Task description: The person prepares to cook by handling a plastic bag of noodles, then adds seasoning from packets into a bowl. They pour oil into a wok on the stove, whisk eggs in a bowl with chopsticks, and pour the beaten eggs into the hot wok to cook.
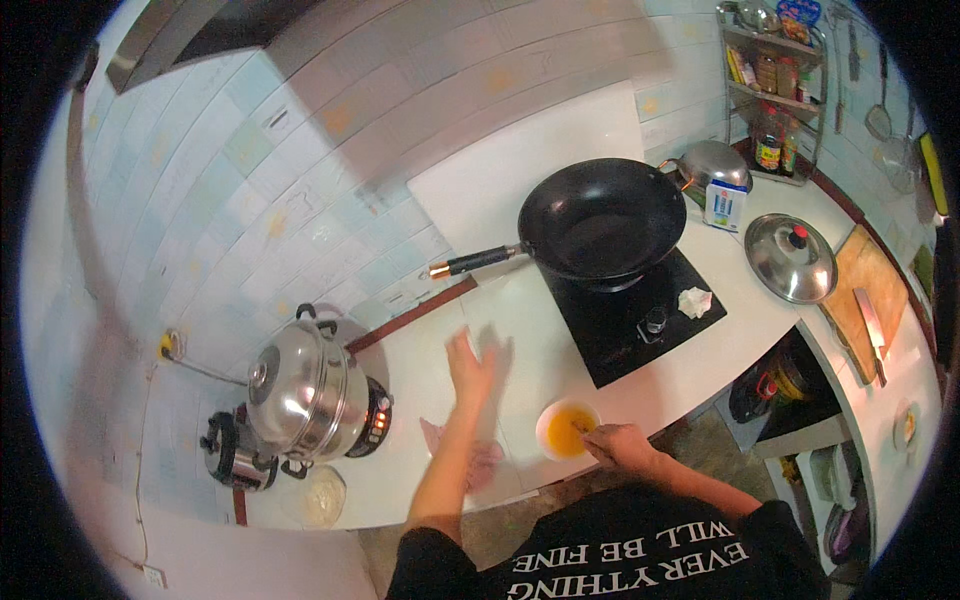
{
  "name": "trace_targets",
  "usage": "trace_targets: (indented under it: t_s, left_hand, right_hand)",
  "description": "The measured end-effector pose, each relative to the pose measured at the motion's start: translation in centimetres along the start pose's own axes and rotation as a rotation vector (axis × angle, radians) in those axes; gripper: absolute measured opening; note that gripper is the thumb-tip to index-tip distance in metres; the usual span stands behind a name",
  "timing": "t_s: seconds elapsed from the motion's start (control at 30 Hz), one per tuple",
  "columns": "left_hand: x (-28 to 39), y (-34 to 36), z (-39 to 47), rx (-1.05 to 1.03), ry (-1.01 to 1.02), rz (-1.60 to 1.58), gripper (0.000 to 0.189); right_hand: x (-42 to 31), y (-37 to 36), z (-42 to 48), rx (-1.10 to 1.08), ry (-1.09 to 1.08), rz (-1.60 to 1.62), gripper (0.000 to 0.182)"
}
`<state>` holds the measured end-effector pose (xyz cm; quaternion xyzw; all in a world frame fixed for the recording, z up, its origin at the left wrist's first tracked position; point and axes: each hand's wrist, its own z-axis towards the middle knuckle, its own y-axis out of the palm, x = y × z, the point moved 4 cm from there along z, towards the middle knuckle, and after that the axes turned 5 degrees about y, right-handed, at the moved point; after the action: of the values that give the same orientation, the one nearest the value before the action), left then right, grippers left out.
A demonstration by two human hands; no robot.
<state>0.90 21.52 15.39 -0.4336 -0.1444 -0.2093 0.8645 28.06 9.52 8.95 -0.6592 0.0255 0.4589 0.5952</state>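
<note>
My right hand [624,448] grips a utensil [580,427] whose end dips into a white bowl [541,435]. Its kind is hard to make out. Yellow-orange liquid that looks like beaten egg [564,431] fills much of the bowl. Blurred, my left hand [471,369] is over the white counter with its fingers apart and nothing in it. Partly behind my left forearm lies a crumpled pinkish cloth or bag [484,463]. Beyond the bowl, a large black wok [600,217] rests on the black induction cooktop [600,341], its handle pointing left.
A steel steamer pot [307,382] and an electric cooker [232,454] stand left, near a round bowl [324,496]. On the right are a pot lid [789,259], a knife [870,326] on a wooden cutting board [862,277], a carton [725,205] and a condiment rack [776,97].
</note>
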Motion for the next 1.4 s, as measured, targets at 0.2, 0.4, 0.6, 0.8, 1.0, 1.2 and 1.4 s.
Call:
trace_targets:
  t_s: [0.2,0.4,0.6,0.8,1.0,1.2,1.4]
  left_hand:
    - [2.7,1.2,16.1,-0.197,0.483,0.475,0.071]
    - [-1.2,3.2,19.5,-0.639,0.255,0.566,0.049]
    - [-1.4,2.9,18.1,-0.552,0.297,0.598,0.035]
    - [-0.1,2.0,17.5,-0.534,0.299,0.594,0.034]
    - [0.3,2.1,17.3,-0.548,0.251,0.56,0.033]
    - [-0.7,2.8,18.0,-0.483,0.329,0.628,0.036]
    - [1.0,2.0,17.4,-0.5,0.227,0.644,0.044]
  right_hand:
    - [0.1,0.7,-0.5,-0.01,-0.019,-0.052,0.01]
    - [0.0,0.8,-0.9,-0.007,-0.016,-0.02,0.014]
    - [-0.5,-0.2,-1.0,-0.038,0.01,0.002,0.016]
    - [-0.3,-0.2,-1.0,-0.049,0.035,-0.025,0.015]
    - [0.6,0.9,-1.4,0.032,-0.065,-0.013,0.013]
    - [0.8,1.0,-1.6,-0.004,-0.045,0.025,0.016]
    - [0.3,0.3,-1.7,-0.013,-0.053,0.04,0.017]
